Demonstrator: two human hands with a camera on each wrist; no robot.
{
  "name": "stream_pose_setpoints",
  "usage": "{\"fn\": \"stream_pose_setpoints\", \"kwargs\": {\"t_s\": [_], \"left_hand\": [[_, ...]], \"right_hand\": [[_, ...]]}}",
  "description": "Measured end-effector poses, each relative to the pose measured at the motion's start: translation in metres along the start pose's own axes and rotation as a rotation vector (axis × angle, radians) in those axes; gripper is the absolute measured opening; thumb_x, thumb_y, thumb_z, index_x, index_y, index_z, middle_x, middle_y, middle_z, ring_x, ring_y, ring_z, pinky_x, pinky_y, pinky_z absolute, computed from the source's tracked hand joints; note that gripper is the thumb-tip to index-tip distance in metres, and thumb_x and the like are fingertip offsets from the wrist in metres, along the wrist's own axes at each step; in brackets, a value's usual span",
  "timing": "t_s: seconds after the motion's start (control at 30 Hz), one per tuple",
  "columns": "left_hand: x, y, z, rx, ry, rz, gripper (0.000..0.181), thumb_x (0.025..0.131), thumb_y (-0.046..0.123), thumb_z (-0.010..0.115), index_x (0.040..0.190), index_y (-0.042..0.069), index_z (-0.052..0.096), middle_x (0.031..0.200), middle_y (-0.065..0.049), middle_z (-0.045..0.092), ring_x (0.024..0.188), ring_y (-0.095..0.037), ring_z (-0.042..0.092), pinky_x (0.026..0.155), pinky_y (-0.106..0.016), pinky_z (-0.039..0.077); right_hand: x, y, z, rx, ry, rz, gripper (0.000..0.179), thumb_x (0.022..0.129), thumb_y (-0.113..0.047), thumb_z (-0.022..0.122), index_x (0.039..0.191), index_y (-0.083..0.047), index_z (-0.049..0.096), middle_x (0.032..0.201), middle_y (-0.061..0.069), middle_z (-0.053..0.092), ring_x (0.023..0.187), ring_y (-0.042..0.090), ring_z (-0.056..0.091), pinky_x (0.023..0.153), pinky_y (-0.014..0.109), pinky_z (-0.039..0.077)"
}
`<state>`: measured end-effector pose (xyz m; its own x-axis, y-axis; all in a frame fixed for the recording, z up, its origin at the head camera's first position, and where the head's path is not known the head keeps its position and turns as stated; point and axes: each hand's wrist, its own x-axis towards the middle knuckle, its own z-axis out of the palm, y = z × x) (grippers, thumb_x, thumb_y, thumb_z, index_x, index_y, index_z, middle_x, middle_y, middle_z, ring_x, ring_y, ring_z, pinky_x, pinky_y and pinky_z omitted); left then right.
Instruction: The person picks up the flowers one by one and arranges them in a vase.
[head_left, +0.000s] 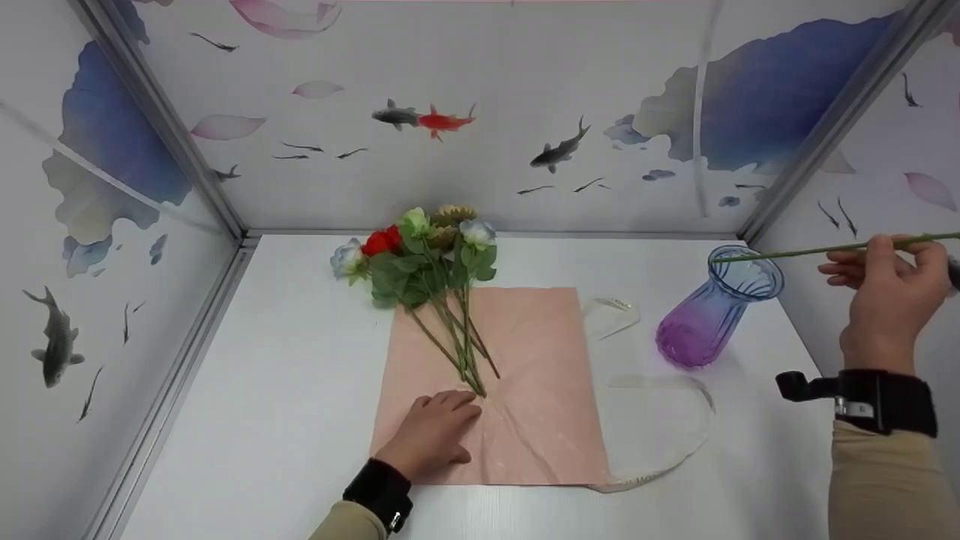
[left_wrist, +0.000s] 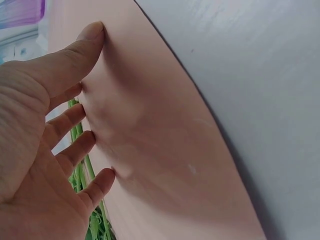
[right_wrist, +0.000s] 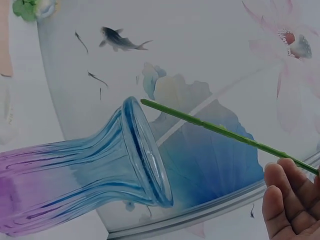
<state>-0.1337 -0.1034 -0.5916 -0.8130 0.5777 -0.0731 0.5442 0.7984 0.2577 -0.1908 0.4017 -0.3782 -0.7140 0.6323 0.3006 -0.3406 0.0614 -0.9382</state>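
In the head view my right hand (head_left: 892, 300) pinches a thin green flower stem (head_left: 817, 250), whose cut end reaches over the mouth of a glass vase (head_left: 701, 322). The vase fades from blue at the rim to purple at the base. The other end of the stem runs out of the frame. My left hand (head_left: 435, 431) rests on a sheet of pink wrapping paper (head_left: 547, 360), fingers spread, fingertips close to the stem ends of a bunch of flowers (head_left: 431, 270). Red, green and pale blue blooms top that bunch. The left wrist view shows these fingertips (left_wrist: 102, 182) on the paper.
A pale ribbon (head_left: 705, 412) with lettering curls on the white table (head_left: 262, 360) right of the paper. White panels printed with fish and petals (head_left: 510, 150) enclose the table at the back and sides, joined by metal corner posts (head_left: 172, 127).
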Motion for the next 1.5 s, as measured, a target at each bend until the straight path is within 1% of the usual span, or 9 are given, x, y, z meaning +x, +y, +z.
{"fn": "stream_pose_setpoints", "kwargs": {"t_s": [0.17, 0.43, 0.63, 0.77, 0.9, 1.03, 1.13, 1.3, 1.5], "left_hand": [[0.0, 0.001, -0.002, -0.013, -0.004, -0.003, 0.063, 0.083, 0.036, 0.085, 0.138, 0.019, 0.061, 0.153, -0.005, 0.05, 0.141, -0.027, 0.046, 0.105, -0.054, 0.042], [0.0, 0.001, -0.001, -0.019, -0.014, -0.009, 0.062, 0.084, 0.036, 0.084, 0.139, 0.019, 0.061, 0.153, -0.005, 0.05, 0.142, -0.028, 0.044, 0.105, -0.055, 0.041], [0.0, 0.0, 0.0, -0.016, -0.01, -0.004, 0.063, 0.083, 0.035, 0.085, 0.139, 0.018, 0.061, 0.153, -0.005, 0.05, 0.141, -0.027, 0.044, 0.104, -0.055, 0.042], [0.0, 0.0, 0.0, -0.015, -0.019, -0.007, 0.062, 0.083, 0.035, 0.084, 0.139, 0.019, 0.061, 0.153, -0.004, 0.05, 0.141, -0.027, 0.044, 0.104, -0.053, 0.042], [0.001, 0.0, 0.0, -0.016, -0.018, -0.014, 0.061, 0.083, 0.035, 0.085, 0.137, 0.02, 0.062, 0.152, -0.004, 0.05, 0.141, -0.027, 0.045, 0.104, -0.053, 0.042], [0.002, 0.0, -0.001, -0.012, -0.011, -0.015, 0.061, 0.081, 0.035, 0.085, 0.136, 0.019, 0.062, 0.151, -0.004, 0.051, 0.14, -0.027, 0.046, 0.102, -0.053, 0.043], [0.001, 0.0, 0.0, -0.01, -0.01, -0.013, 0.061, 0.082, 0.035, 0.085, 0.136, 0.019, 0.062, 0.151, -0.004, 0.051, 0.14, -0.027, 0.046, 0.102, -0.053, 0.043], [0.001, 0.0, 0.0, -0.022, -0.005, -0.011, 0.061, 0.082, 0.034, 0.085, 0.136, 0.018, 0.062, 0.152, -0.005, 0.051, 0.14, -0.028, 0.045, 0.104, -0.054, 0.042], [0.002, 0.001, -0.001, -0.021, -0.014, -0.014, 0.061, 0.082, 0.034, 0.085, 0.137, 0.018, 0.062, 0.152, -0.004, 0.05, 0.141, -0.028, 0.045, 0.104, -0.054, 0.042]], "right_hand": [[-0.001, 0.007, -0.003, -0.056, 0.005, 0.029, 0.022, 0.104, -0.025, 0.06, 0.117, -0.009, 0.056, 0.086, 0.006, 0.072, 0.069, 0.014, 0.07, 0.064, 0.018, 0.053], [0.0, 0.018, -0.004, -0.245, -0.04, 0.057, 0.017, 0.105, -0.029, 0.057, 0.113, -0.014, 0.056, 0.083, -0.002, 0.072, 0.067, 0.009, 0.068, 0.065, 0.015, 0.052], [0.001, 0.021, -0.009, -0.161, -0.118, 0.219, 0.02, 0.103, -0.029, 0.061, 0.115, -0.014, 0.055, 0.083, 0.0, 0.074, 0.072, 0.012, 0.069, 0.067, 0.016, 0.054], [0.001, 0.028, -0.012, -0.223, -0.176, 0.277, 0.019, 0.103, -0.031, 0.061, 0.116, -0.017, 0.055, 0.084, -0.002, 0.074, 0.078, 0.013, 0.066, 0.071, 0.016, 0.053], [0.004, 0.04, -0.012, -0.407, -0.206, 0.244, 0.017, 0.105, -0.035, 0.056, 0.113, -0.021, 0.057, 0.085, -0.007, 0.07, 0.081, 0.01, 0.062, 0.073, 0.015, 0.049], [0.006, 0.05, -0.009, -0.611, -0.231, 0.194, 0.013, 0.106, -0.037, 0.052, 0.109, -0.025, 0.057, 0.094, -0.01, 0.058, 0.084, 0.005, 0.058, 0.071, 0.017, 0.045], [0.006, 0.055, -0.007, -0.685, -0.26, 0.191, 0.017, 0.105, -0.038, 0.05, 0.109, -0.023, 0.058, 0.1, -0.009, 0.053, 0.087, 0.004, 0.054, 0.072, 0.019, 0.044], [0.004, 0.059, -0.002, -0.778, -0.33, 0.17, 0.038, 0.104, -0.038, 0.048, 0.119, -0.004, 0.056, 0.106, 0.002, 0.052, 0.091, 0.012, 0.045, 0.075, 0.028, 0.041], [0.004, 0.063, 0.002, -0.791, -0.329, 0.158, 0.034, 0.102, -0.034, 0.051, 0.116, -0.003, 0.052, 0.103, 0.004, 0.047, 0.089, 0.014, 0.043, 0.072, 0.028, 0.041]]}}
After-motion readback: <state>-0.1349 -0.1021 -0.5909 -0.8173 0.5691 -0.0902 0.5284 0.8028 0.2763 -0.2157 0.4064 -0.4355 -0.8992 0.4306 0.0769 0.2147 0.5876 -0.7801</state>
